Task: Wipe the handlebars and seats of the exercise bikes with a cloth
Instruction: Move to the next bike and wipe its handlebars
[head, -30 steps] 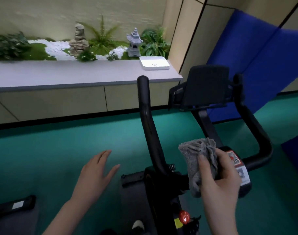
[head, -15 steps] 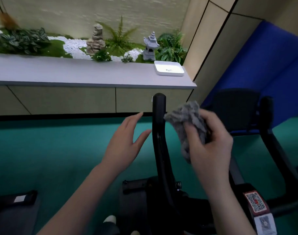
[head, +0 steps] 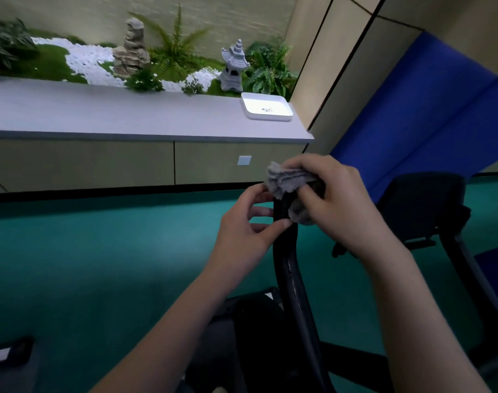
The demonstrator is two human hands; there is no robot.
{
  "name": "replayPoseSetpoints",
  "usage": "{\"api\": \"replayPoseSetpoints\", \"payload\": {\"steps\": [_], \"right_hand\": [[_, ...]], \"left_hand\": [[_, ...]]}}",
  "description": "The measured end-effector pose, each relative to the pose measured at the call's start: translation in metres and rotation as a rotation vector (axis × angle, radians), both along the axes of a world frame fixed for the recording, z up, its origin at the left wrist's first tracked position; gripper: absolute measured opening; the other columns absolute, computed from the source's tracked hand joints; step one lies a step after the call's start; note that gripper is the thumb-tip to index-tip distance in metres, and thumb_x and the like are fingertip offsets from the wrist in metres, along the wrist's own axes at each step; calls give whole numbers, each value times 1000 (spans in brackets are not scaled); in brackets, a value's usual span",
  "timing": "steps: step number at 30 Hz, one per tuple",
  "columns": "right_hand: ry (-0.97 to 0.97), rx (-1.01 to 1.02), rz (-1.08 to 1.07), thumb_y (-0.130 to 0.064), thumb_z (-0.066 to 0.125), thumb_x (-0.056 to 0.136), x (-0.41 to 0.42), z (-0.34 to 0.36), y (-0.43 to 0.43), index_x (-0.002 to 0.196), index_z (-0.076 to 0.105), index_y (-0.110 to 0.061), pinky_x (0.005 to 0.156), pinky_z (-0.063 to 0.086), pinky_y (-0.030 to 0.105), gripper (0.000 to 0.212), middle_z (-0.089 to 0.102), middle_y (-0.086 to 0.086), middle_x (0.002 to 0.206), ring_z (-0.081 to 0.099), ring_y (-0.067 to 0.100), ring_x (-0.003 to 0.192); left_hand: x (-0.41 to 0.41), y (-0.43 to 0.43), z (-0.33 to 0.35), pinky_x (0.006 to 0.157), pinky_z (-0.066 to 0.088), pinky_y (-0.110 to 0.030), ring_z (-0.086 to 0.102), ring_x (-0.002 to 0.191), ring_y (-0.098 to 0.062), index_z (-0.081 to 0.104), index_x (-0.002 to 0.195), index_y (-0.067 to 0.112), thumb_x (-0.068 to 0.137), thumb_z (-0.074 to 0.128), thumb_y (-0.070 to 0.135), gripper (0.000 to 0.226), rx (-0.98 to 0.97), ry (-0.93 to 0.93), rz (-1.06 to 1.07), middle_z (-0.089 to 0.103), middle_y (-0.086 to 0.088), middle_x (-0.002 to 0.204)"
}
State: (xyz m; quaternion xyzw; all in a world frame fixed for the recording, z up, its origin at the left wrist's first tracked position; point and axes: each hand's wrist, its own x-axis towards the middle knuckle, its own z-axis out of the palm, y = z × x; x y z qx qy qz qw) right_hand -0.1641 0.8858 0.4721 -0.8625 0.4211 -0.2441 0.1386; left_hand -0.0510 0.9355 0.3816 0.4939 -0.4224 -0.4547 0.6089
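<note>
A black exercise bike stands right in front of me. Its left handlebar point(head: 291, 282) rises up the middle of the head view. My right hand point(head: 337, 205) holds a crumpled grey cloth point(head: 287, 182) wrapped over the top end of that bar. My left hand point(head: 248, 231) grips the bar just below the cloth, thumb on the near side and fingers curled round the far side. The right handlebar point(head: 469, 268) and the dark console point(head: 423, 202) sit to the right. The seat is out of view.
A long grey counter point(head: 114, 114) with a white tray point(head: 266, 109), plants and a stone lantern point(head: 235, 69) runs along the wall ahead. Blue mats point(head: 429, 109) lean on the wall at right. Green floor point(head: 100, 251) surrounds the bike; another machine's base point(head: 6, 353) lies lower left.
Both hands rose to the top of the left handlebar. The right hand brought the cloth onto the bar's end; the left hand, open before, now grips the bar below it.
</note>
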Motion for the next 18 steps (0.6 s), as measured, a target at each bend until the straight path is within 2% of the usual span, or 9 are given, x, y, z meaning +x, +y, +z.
{"api": "replayPoseSetpoints", "payload": {"steps": [2, 4, 6, 8, 10, 11, 14, 15, 18], "right_hand": [[59, -16, 51, 8, 52, 77, 0, 4, 2, 104, 66, -18, 79, 36, 9, 40, 51, -28, 89, 51, 9, 97], [155, -1, 109, 7, 52, 79, 9, 9, -5, 103, 66, -15, 78, 37, 16, 36, 57, -17, 89, 51, 12, 96], [265, 66, 148, 4, 50, 83, 21, 12, -16, 98, 66, -14, 71, 38, 23, 28, 63, -5, 86, 52, 13, 85], [283, 166, 110, 0, 48, 87, 28, 10, -24, 95, 64, -13, 60, 36, 25, 22, 61, -4, 74, 51, 7, 65], [133, 296, -15, -3, 48, 90, 25, 7, -25, 92, 62, -16, 47, 36, 19, 19, 55, -6, 61, 50, 4, 49], [36, 317, -87, -5, 48, 91, 21, 4, -22, 91, 61, -18, 43, 36, 17, 19, 55, -6, 60, 50, 4, 48], [-115, 158, -294, -8, 51, 91, 13, -12, -5, 93, 64, -20, 57, 37, 8, 18, 63, -6, 71, 53, 3, 66], [-143, 96, -349, -8, 52, 91, 13, -16, 2, 95, 65, -18, 61, 38, 9, 17, 65, -4, 75, 55, 5, 70], [-234, 2, -435, -7, 52, 91, 17, -27, 14, 100, 65, -13, 70, 45, 29, 17, 66, 5, 81, 58, 18, 76]], "left_hand": [[1, -1, -1, 68, 52, -17, 60, 81, -7, 54, 113, 19, 74, 73, -5, 49, 1, 54, -15, 61, 7, 102], [2, -1, -1, 67, 51, -16, 61, 79, -4, 56, 113, 12, 73, 73, -6, 47, 11, 92, -21, 63, 0, 104], [2, 0, -2, 67, 52, -16, 62, 76, -1, 57, 112, 5, 73, 73, -8, 44, 36, 144, -18, 64, -5, 101], [3, 1, -5, 68, 52, -15, 64, 74, -2, 60, 105, 8, 73, 72, -7, 37, 56, 176, -11, 67, -3, 97], [4, 5, -8, 67, 50, -15, 64, 74, -2, 63, 99, 14, 74, 73, -5, 33, 62, 166, -18, 69, 1, 95], [5, 7, -9, 67, 49, -14, 64, 75, -2, 64, 98, 15, 74, 73, -4, 32, 59, 157, -25, 69, 2, 94], [8, 9, -11, 65, 48, -12, 64, 75, -2, 65, 96, 18, 74, 73, -4, 32, 46, 141, -38, 70, 6, 91], [9, 9, -11, 65, 48, -12, 63, 74, -1, 65, 97, 17, 74, 74, -4, 32, 47, 141, -40, 70, 7, 90], [8, 7, -9, 66, 49, -12, 62, 72, 1, 64, 99, 14, 74, 73, -5, 34, 47, 130, -48, 68, 6, 89]]}}
